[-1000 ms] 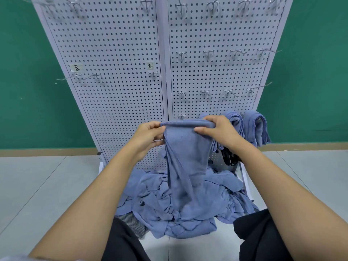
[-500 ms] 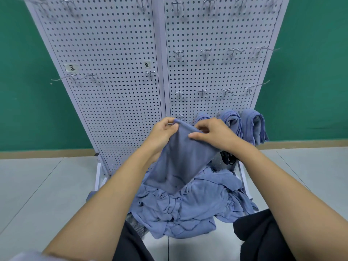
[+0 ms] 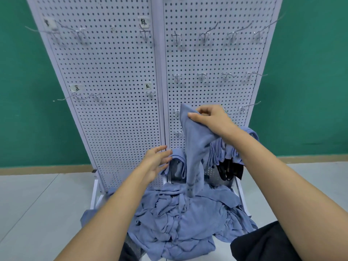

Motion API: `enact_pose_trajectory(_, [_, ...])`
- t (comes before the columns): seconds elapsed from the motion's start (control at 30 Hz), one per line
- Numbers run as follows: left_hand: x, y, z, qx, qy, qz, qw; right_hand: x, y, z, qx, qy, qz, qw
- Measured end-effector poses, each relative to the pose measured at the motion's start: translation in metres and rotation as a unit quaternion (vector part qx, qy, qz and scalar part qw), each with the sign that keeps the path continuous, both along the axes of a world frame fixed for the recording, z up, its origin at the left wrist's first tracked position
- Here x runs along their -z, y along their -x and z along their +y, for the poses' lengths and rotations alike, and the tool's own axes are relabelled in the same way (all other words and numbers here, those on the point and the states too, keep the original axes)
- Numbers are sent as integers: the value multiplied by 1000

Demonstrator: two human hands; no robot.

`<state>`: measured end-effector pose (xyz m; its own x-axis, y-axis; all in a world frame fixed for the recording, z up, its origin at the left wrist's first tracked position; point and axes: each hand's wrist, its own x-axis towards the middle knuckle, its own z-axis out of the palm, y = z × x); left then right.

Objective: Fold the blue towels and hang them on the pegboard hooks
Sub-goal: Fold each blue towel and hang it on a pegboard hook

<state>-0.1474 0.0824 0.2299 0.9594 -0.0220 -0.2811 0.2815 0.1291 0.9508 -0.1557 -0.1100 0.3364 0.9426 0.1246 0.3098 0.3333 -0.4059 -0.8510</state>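
Since half a second ago the left hand (image 3: 156, 161) has let go of the folded towel (image 3: 195, 144) and dropped lower against the pegboard (image 3: 113, 72), while the right hand (image 3: 212, 119) has lifted the cloth higher up the board's right panel. That towel is a soft grey-blue, doubled into a long narrow strip; its top corner stands just beside a low hook (image 3: 177, 112) on the pegboard, and its tail hangs down to the loose pile of towels (image 3: 188, 213) heaped at the pegboard's foot. The right hand grips the strip near its top, thumb across the front and fingers curled behind. The left hand holds nothing, fingers straight and spread, their tips at the edge of a hung towel (image 3: 178, 156) low on the board (whether they press it I cannot tell). More folded towels (image 3: 226, 149) hang along the board's lower right, partly hidden by the right forearm, with something black (image 3: 227, 169) dangling under them.
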Motion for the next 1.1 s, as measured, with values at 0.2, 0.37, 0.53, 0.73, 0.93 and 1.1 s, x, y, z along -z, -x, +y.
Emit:
enact_pose_trajectory(0.2, [-2, 6, 8, 24, 88, 115, 989, -74, 12, 3, -21, -134, -60, 989])
enact_pose_trajectory(0.37, [-5, 7, 25, 43, 285, 161, 944, -66, 12, -28, 17, -232, -50, 971])
enact_pose_trajectory(0.53, [-6, 2, 48, 62, 162, 79, 982, 11, 4, -56, 130, -264, 128, 947])
enact_pose_trajectory(0.73, [-1, 0, 92, 27, 104, 73, 992, 79, 0, -61, 35, -293, 279, 914])
enact_pose_trajectory(0.93, [0, 4, 114, 19, 34, 23, 999, 91, -3, -60, -23, -189, 324, 927])
enact_pose_trajectory(1.1, [4, 10, 118, 12, -135, -30, 990, 94, 0, -60, -23, -88, 308, 947])
